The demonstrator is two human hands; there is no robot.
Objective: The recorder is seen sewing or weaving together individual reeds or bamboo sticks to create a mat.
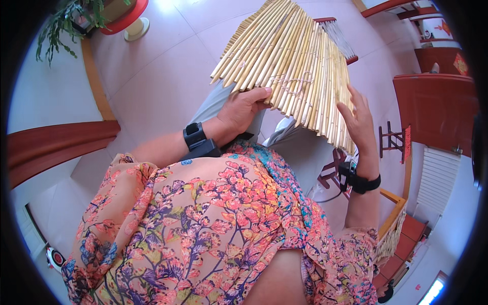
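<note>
A mat of pale yellow stalks [287, 61], laid side by side and bound with thin thread, spreads out in front of me over my lap. Its near edge is uneven and slants down to the right. My left hand [243, 109] is closed on that near edge, thumb on top, the other fingers partly hidden beneath. At the mat's right edge my right hand [360, 122] is raised, fingers stretched and thumb apart, with nothing seen in it. Whether it touches the stalks I cannot tell. Loops of pinkish thread [294, 81] lie across the mat near its middle.
Behind the mat stands a low stool with pale cords [338, 38]. A dark wooden stool [391, 140] and a red-brown cabinet [434, 109] are to the right. A round red stool [124, 23] and a plant [71, 28] are far left. A wooden frame [394, 198] sits by my right elbow.
</note>
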